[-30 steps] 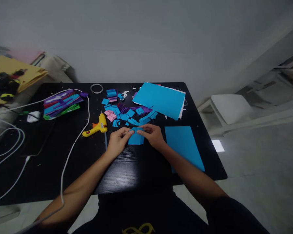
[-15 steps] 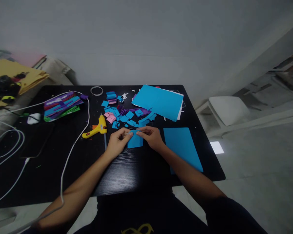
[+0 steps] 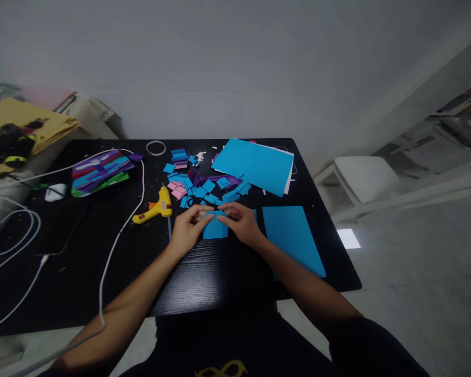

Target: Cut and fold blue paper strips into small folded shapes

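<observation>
Between my two hands is a small folded piece of blue paper (image 3: 215, 228), held up over the front middle of the table. My left hand (image 3: 189, 226) pinches its left upper edge between thumb and fingers. On the other side, my right hand (image 3: 240, 222) grips the upper right edge, its thumb on the near face. A crease runs down the right part of the paper. Just beyond my fingers lie loose blue paper pieces (image 3: 209, 185) and pink paper pieces (image 3: 177, 190). Left of my left hand rests a yellow glue gun (image 3: 155, 207).
A blue sheet (image 3: 292, 238) lies by my right forearm, with more sheets (image 3: 259, 165) behind. Bundled coloured strips (image 3: 100, 170) lie at the left. A white cable (image 3: 118, 238) crosses the black table (image 3: 113, 293) and my left forearm. A white stool (image 3: 365, 178) stands at right.
The blue paper and my fingers have shifted slightly left, and the crease at the paper's right side looks more bent. Both hands keep their hold.
</observation>
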The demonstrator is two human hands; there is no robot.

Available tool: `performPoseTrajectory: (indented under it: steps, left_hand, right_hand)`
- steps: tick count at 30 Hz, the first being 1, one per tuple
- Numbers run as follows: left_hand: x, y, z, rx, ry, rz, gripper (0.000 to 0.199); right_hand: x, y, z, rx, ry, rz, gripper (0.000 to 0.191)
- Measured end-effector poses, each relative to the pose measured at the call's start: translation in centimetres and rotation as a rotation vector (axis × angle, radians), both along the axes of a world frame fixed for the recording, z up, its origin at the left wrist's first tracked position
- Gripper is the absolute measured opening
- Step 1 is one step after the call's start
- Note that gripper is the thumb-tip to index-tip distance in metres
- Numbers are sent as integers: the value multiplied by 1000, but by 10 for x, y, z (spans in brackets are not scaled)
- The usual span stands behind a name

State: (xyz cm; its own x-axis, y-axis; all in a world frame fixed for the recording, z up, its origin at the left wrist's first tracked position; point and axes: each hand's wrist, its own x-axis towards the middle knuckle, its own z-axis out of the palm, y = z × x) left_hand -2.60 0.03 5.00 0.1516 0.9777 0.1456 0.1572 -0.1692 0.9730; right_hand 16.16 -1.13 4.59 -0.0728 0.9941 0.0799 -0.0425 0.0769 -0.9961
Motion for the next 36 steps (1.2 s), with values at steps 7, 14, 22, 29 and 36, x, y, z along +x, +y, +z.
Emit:
performPoseTrajectory:
  steps: [7, 14, 22, 29, 36]
  left_hand:
    - [0, -2, -3, -9, 1, -11, 26]
    - [0, -3, -3, -7, 12, -18, 24]
    - [2, -3, 2, -44, -28, -32, 29]
    - [3, -3, 3, -78, -59, -14, 29]
    - [2, -2, 4, -88, -48, -22, 31]
  right_hand:
    - [-1, 0, -2, -31, 27, -20, 28]
    - [-1, 0, -4, -16, 24, -22, 23]
    - [-1, -1, -3, 25, -38, -26, 24]
    - [0, 0, -8, 19, -35, -39, 21]
    - [0, 0, -7, 3, -28, -28, 23]
